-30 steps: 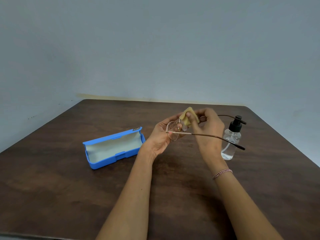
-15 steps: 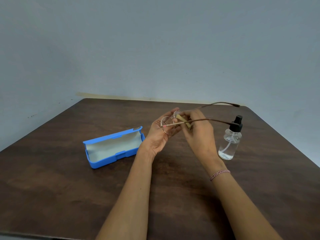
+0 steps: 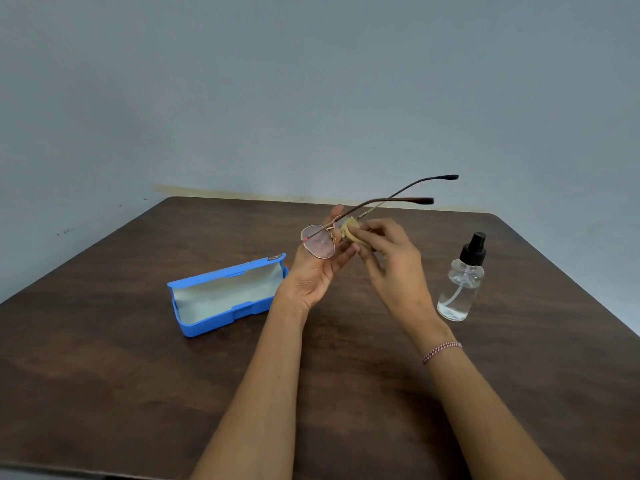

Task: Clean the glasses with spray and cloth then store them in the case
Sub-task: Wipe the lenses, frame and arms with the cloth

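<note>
**Wiping goes on as the frame tips upward**

The right hand (image 3: pixel 391 261) pinches a small folded yellow cloth (image 3: pixel 349 231) onto one lens of the round gold wire-rimmed glasses (image 3: pixel 318 242). The left hand (image 3: pixel 317 271) holds them above the tabletop, fingers lightly curled behind the bare lens. In the last second the brown temple arms have swung from pointing down toward the clear spray bottle with black nozzle (image 3: pixel 462 282) to up and away. Wiping seems well along. The open blue plastic case (image 3: pixel 225 296) waits on the dark wooden tabletop (image 3: pixel 138 375).
</note>
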A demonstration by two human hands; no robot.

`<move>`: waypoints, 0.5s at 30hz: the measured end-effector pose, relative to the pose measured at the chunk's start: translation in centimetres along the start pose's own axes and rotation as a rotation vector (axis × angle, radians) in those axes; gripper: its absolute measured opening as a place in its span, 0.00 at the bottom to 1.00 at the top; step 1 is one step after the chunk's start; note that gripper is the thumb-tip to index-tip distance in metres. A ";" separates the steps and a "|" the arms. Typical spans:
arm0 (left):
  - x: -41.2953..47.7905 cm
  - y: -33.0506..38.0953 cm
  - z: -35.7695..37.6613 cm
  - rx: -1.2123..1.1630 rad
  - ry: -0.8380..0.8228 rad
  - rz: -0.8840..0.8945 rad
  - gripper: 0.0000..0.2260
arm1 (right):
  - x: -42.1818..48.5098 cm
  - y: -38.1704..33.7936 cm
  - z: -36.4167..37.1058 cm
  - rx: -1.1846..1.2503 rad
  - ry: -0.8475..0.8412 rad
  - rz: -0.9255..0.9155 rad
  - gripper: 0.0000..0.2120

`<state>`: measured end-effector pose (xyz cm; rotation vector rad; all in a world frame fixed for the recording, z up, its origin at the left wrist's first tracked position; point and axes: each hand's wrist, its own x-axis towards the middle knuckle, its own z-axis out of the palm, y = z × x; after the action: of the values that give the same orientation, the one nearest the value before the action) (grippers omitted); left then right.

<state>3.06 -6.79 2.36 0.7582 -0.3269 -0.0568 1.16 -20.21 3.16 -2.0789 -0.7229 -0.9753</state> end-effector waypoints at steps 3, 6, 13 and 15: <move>0.0 -0.1 -0.1 0.005 -0.003 -0.005 0.17 | 0.0 0.0 -0.3 -0.023 0.026 0.017 0.12; 0.1 -0.1 -0.2 -0.007 0.009 -0.007 0.20 | -0.2 -0.5 -0.3 -0.002 0.019 0.045 0.12; 0.6 -0.5 -0.4 -0.068 -0.018 0.006 0.31 | -0.2 -0.7 0.2 0.017 0.104 0.008 0.09; 0.6 -0.6 -0.5 -0.093 -0.027 0.007 0.27 | -0.1 -0.4 0.0 0.028 0.120 0.032 0.11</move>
<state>3.84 -7.00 1.80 0.6643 -0.3500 -0.0746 0.81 -19.96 3.20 -1.9826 -0.6362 -1.0563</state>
